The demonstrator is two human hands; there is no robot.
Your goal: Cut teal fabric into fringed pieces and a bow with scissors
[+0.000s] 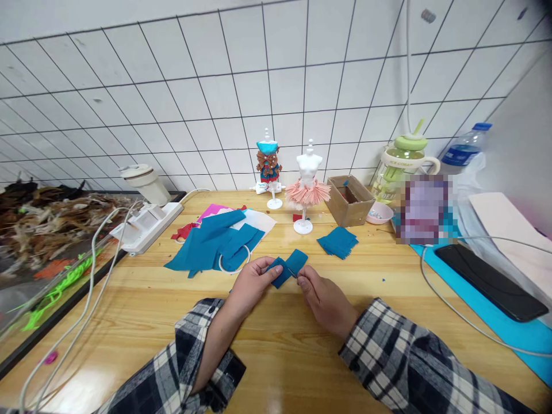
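Note:
My left hand (252,282) pinches a small blue crepe paper piece (282,279) between thumb and fingers, low over the table. A second blue paper piece (297,261) is pinched at its lower edge by my right hand (321,298), and the two pieces meet or overlap between the hands. Just beyond lies a stack of similar cut blue pieces (338,242). Larger blue sheets (207,241) are spread to the left, with a white ring (221,263) partly under them. A white mini mannequin (309,164) wears a pink ruffled paper skirt (307,194).
A second dressed mannequin (267,164) stands at the back beside a cardboard box (351,201) and pink bowl (379,213). At right are a drinking jug (403,167), water bottle (466,146) and black phone (491,282). A power strip (149,227) with cables lies left.

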